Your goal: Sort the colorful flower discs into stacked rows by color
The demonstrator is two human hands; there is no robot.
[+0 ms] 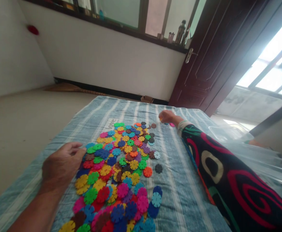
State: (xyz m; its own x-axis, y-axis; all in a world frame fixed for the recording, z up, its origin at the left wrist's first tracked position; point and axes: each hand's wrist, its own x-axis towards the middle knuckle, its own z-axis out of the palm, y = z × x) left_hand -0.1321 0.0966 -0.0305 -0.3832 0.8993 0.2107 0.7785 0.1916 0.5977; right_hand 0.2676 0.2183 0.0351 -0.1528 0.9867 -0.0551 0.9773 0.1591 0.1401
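Observation:
A large heap of colourful notched plastic building discs [128,161] lies across the striped cloth. At the heap's left edge rests my left hand [62,164], its fingers loosely bent and a little apart from the thumb. The thumb tip is beside blue and green discs; nothing shows in this hand. Beyond the heap's far right corner, my right hand [167,116] is closed, with a bit of a yellow disc [160,119] showing at its fingers. A pink disc [171,124] lies just under the right wrist. A few discs, among them a black disc [158,168], lie apart on the right.
A blue and white striped cloth [179,180] covers the work surface. Clear plastic containers [257,158] stand on the right, beyond my sleeve. The printed word "love" [111,123] shows on the cloth's far left. A brown door [218,48] stands behind.

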